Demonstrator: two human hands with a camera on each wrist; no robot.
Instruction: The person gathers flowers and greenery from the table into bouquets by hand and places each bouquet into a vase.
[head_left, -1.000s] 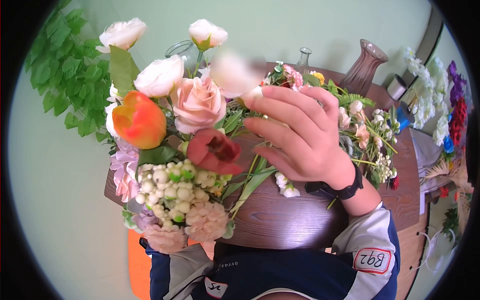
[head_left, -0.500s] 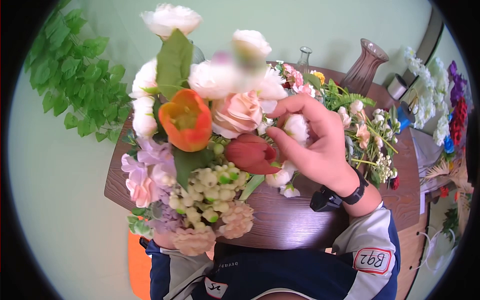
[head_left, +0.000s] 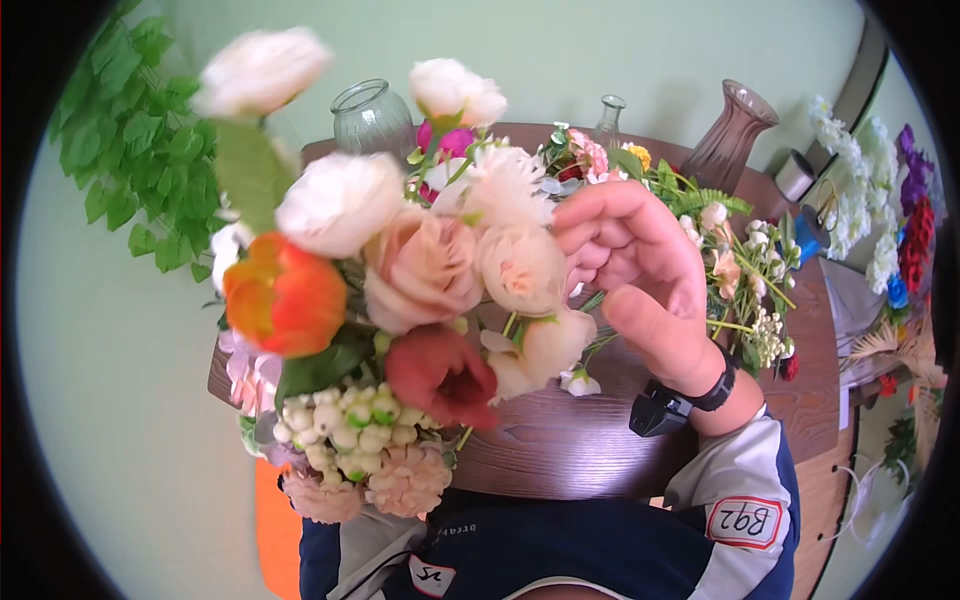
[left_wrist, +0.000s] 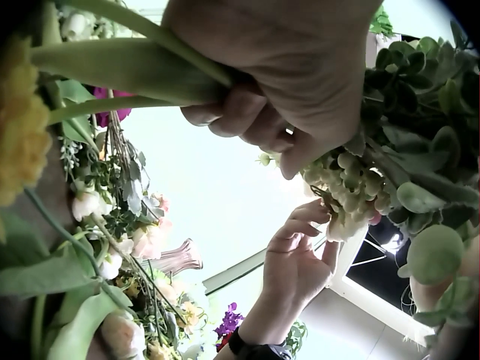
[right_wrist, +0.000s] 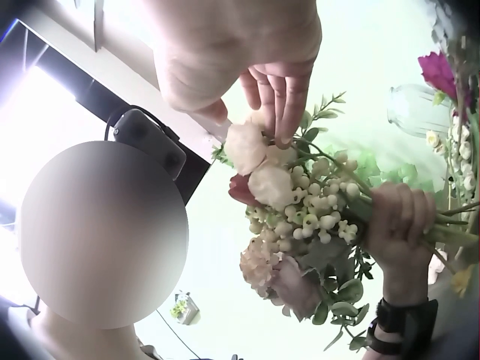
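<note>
In the left wrist view my left hand (left_wrist: 292,67) grips the bouquet's bundled green stems (left_wrist: 135,67); the flower heads hide it in the head view. The raised bouquet has an orange tulip (head_left: 285,295), a dark red tulip (head_left: 440,375), a pale pink rose (head_left: 425,270), white ranunculus blooms (head_left: 340,205) and cream berries (head_left: 345,430). My right hand (head_left: 650,270) is at its right side, fingers loosely bent and thumb apart. Its fingertips are right at a cream ranunculus (head_left: 522,270), with another cream bloom (head_left: 560,345) just below.
Loose flowers (head_left: 740,270) lie on the dark wooden table (head_left: 560,450) at right. A round glass jar (head_left: 372,115), a small clear bottle (head_left: 608,120) and a purplish ribbed vase (head_left: 730,135) stand at the back. A blue spool (head_left: 808,235) sits near the right edge.
Half a second ago cream blooms were within my right hand's fingers; now they sit against the rose and the fingers have loosened. The bouquet swung right, then back left.
</note>
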